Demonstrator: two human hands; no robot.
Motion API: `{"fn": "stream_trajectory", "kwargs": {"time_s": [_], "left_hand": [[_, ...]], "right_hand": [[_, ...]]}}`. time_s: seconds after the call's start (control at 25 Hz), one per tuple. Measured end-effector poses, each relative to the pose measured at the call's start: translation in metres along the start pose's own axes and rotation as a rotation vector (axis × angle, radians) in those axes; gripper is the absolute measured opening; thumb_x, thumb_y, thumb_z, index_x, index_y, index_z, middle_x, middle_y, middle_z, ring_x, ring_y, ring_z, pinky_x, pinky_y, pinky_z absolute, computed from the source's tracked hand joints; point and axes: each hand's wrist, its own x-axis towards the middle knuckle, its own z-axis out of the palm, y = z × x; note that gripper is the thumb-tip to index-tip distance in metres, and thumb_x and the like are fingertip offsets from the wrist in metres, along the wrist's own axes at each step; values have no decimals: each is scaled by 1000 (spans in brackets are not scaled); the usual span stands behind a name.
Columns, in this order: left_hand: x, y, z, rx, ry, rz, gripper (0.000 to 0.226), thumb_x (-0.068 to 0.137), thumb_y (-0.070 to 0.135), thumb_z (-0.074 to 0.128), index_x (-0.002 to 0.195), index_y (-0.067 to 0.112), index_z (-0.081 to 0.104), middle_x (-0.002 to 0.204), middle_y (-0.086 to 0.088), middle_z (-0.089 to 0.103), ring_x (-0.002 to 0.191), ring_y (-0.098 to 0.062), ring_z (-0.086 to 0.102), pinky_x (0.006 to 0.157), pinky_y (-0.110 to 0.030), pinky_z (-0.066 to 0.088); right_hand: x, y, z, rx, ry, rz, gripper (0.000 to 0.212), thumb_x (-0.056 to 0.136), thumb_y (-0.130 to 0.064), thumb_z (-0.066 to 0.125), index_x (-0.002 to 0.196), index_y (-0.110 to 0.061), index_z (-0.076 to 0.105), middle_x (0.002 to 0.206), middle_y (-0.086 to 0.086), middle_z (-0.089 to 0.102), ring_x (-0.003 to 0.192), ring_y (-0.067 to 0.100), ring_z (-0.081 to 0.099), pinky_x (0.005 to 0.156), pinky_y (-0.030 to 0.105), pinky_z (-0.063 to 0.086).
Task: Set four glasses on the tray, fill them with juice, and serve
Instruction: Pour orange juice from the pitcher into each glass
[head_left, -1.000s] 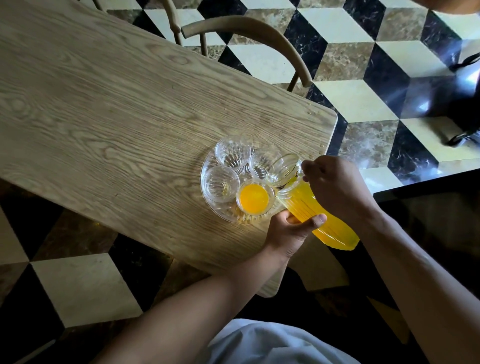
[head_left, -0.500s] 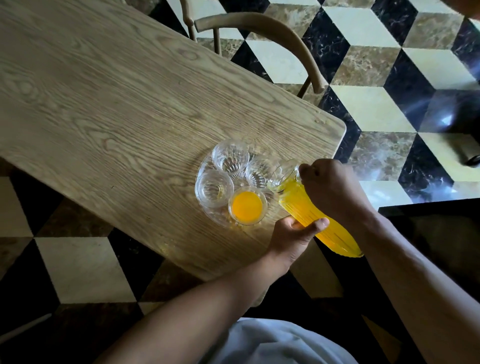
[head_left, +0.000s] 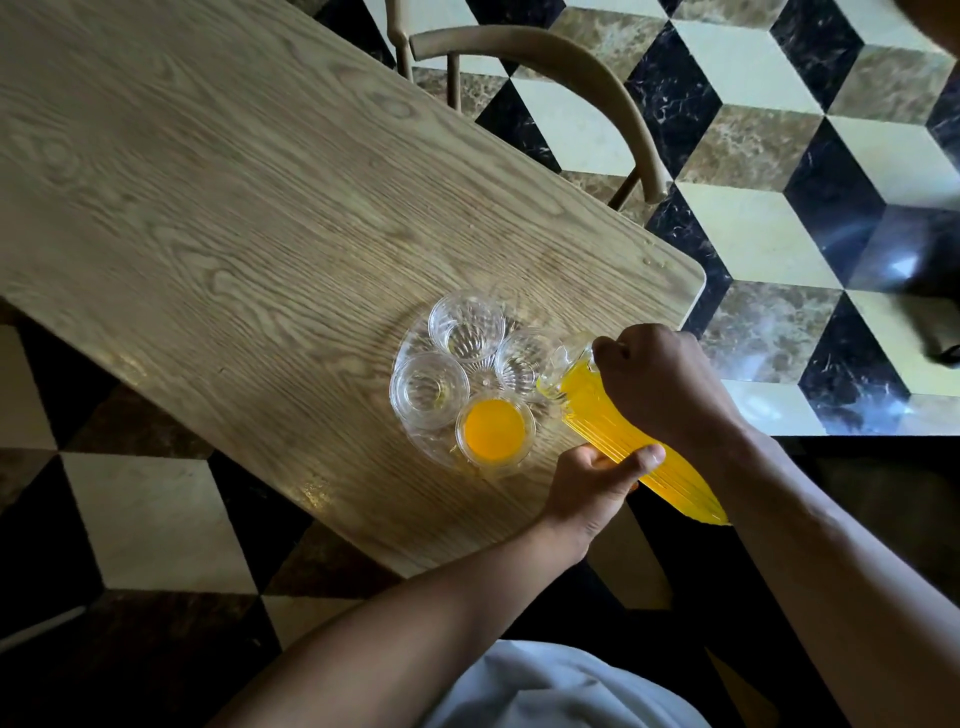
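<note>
A clear round glass tray (head_left: 415, 338) lies near the table's right corner with several glasses on it. The near glass (head_left: 494, 427) is full of orange juice. The left glass (head_left: 429, 389), the far glass (head_left: 466, 325) and the right glass (head_left: 522, 364) look empty. A ribbed glass jug of orange juice (head_left: 587, 410) is tilted with its spout over the right glass. My right hand (head_left: 660, 384) grips the jug near its top. My left hand (head_left: 597, 480) holds the jug's body from below.
The wooden table (head_left: 234, 197) ends at a rounded corner just right of the tray. A wooden chair (head_left: 566, 67) stands at the far side. The floor (head_left: 779, 156) is patterned marble tile. A pale garment shows at the bottom edge.
The jug has tipped further toward the right glass, and both hands have moved with it. The tray and glasses have stayed in place on the table.
</note>
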Motion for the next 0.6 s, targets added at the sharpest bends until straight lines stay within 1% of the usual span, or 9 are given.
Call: {"fn": "stream_trajectory", "kwargs": {"time_s": [0.08,0.16,0.24,0.32,0.4,0.52,0.6], "left_hand": [[1,1,2,-32,7,-11,95,27,87,83,72,10,50,74,-8,38,77,-23,35,71,-39,40],[3,0,2,-77,-9,-57,90,29,83,87,66,12,47,75,-10,36,80,-26,32,76,-42,43],[3,-1,3,-118,-30,-108,79,31,78,92,57,23,42,74,-10,34,82,-28,32,81,-45,44],[5,-1,3,-148,-38,-136,76,32,75,94,53,28,38,72,-9,32,83,-29,33,83,-47,44],[5,-4,4,-167,-42,-139,76,33,73,96,56,28,40,76,-12,35,86,-28,36,84,-48,44],[4,-5,5,-206,-53,-130,81,32,71,98,67,17,48,85,-14,42,91,-27,42,85,-48,47],[0,-2,5,-211,-69,-116,81,31,69,99,65,18,47,85,-15,42,89,-27,43,87,-48,52]], "right_hand": [[2,-1,0,-8,-12,-2,47,100,-33,47,67,1,49,70,26,59,69,46,56,60,42,47],[4,-1,0,-16,-26,8,47,101,-34,46,68,0,49,71,26,59,69,45,56,59,40,46],[4,-2,0,-20,-39,15,48,101,-34,47,68,0,50,69,24,59,67,43,55,58,39,44],[5,-3,0,-26,-49,20,47,101,-35,47,67,-2,48,69,22,58,66,41,53,57,37,40],[6,-3,1,-31,-60,26,48,101,-37,47,66,-5,47,70,21,58,66,40,53,58,35,40],[6,-3,1,-42,-59,20,48,101,-39,47,65,-8,45,73,21,59,67,40,54,58,33,39],[7,-3,1,-54,-54,13,48,102,-39,46,64,-9,44,76,22,61,68,38,55,58,33,39]]}}
